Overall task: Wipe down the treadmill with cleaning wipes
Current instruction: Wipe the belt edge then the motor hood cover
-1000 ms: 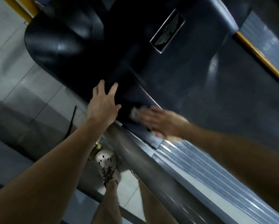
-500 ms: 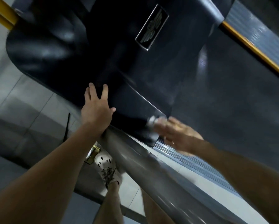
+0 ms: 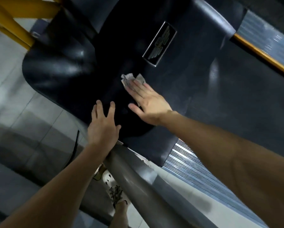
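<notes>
Grey tiled floor (image 3: pixel 14 99) surrounds one glossy black plastic treadmill hood (image 3: pixel 58 68). Two hands lie on it: the left hand (image 3: pixel 102 129) spread flat near its edge, the right hand (image 3: pixel 147 101) flat with straight fingers. One white perforated shoe (image 3: pixel 114 191) shows below. One rectangular winged badge (image 3: pixel 159 43) sits above one crumpled white cleaning wipe (image 3: pixel 129 78), pressed under the right fingertips.

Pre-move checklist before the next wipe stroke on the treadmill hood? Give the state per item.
1. Wipe pinned under the fingers of the right hand, flat on the hood: ok.
2. Left hand flat on the hood edge, apart from the wipe: ok.
3. Badge just beyond the wipe, already cleaned: cannot tell.
4. Wipe damp enough: cannot tell.
5. Floor cable apart from the shoe: ok.
</notes>
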The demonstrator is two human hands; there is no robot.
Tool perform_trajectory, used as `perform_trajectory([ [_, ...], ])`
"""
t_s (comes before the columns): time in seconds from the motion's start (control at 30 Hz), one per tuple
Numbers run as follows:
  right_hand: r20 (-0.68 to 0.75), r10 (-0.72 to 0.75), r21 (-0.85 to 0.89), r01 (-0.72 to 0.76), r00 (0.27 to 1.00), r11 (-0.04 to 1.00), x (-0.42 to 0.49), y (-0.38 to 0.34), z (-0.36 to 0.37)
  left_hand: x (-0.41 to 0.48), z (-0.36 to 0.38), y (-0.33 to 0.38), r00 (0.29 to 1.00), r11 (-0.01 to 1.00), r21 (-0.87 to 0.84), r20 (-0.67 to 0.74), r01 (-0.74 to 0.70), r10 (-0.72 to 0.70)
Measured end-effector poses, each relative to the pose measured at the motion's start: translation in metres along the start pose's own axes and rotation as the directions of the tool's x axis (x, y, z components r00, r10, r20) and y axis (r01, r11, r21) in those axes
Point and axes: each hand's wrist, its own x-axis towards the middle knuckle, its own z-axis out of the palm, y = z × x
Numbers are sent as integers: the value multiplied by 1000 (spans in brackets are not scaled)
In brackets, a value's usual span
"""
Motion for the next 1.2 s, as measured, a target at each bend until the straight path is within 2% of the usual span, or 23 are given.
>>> perform_trajectory([
  [0.1,-10,80,127,-78,997,989,-74,-7,13,-2,-5,1,1000,1000,-18,28,9,-8],
  [0.2,67,201,79,-206,977,975,-161,8,27,-3,-8,5,999,1000,-7,24,21,-21],
  [0.3,42,223,105,-226,974,968,-100,9,23,-2,-6,5,1000,1000,10,16,5,-5],
  [0.4,-37,84,147,-78,996,986,17,-21,13,-2,-2,0,1000,1000,1,-14,-3,3],
  [0.47,-57,72,161,-62,996,985,47,-35,8,-2,-2,-6,1000,1000,10,-1,-15,15],
  [0.57,-93,108,192,-89,990,977,-22,-29,20,0,-12,-10,998,996,70,-15,-58,60],
  [0.63,-57,214,191,-200,975,961,-101,-18,32,8,-22,-8,984,980,127,-63,-155,164],
  [0.7,-29,306,157,-298,952,942,-143,7,40,29,-33,0,954,938,203,-47,-279,294],
  [0.8,-76,494,195,-473,866,859,-92,70,38,76,-48,22,915,860,320,60,-396,399],
  [0.9,-146,665,247,-624,733,742,-31,104,21,114,-51,40,876,819,345,330,-459,352],
  [0.93,-150,664,256,-620,732,742,-33,94,24,121,-50,43,849,811,346,425,-472,313],
  [1.0,-125,521,199,-494,844,847,-73,43,35,127,-52,48,812,817,343,532,-464,238],
  [1.07,5,353,176,-348,936,921,-129,-2,45,126,-57,50,796,822,351,576,-449,189],
  [1.13,7,311,124,-309,950,943,-151,19,44,124,-59,52,789,816,370,593,-444,161],
  [1.2,-15,423,94,-420,906,903,-129,78,37,125,-59,52,783,816,372,604,-443,150],
])
